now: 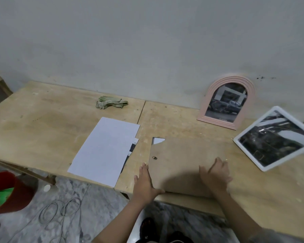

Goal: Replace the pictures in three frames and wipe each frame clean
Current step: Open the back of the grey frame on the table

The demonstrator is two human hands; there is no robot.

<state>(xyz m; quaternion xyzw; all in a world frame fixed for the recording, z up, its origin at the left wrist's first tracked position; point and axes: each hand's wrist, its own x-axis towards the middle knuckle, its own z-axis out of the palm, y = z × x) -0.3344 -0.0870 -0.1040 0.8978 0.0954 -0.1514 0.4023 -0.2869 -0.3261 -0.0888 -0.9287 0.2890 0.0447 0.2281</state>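
Brown backing board [181,165] lies under both flat, open hands: left hand [144,183] at its edge, right hand [216,174] atop.

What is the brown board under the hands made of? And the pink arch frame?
The brown board looks like pressed fibreboard or thick card: flat, matte, even brown, with a small metal hanger. The pink arch frame seems moulded plastic or painted wood: smooth ridges, uniform colour. I cannot tell which.

Looked like a plain home workroom. Rough plywood table [42,123] stood against bare wall [147,41]. Loose cable [60,211] lay on marbled floor [88,199].
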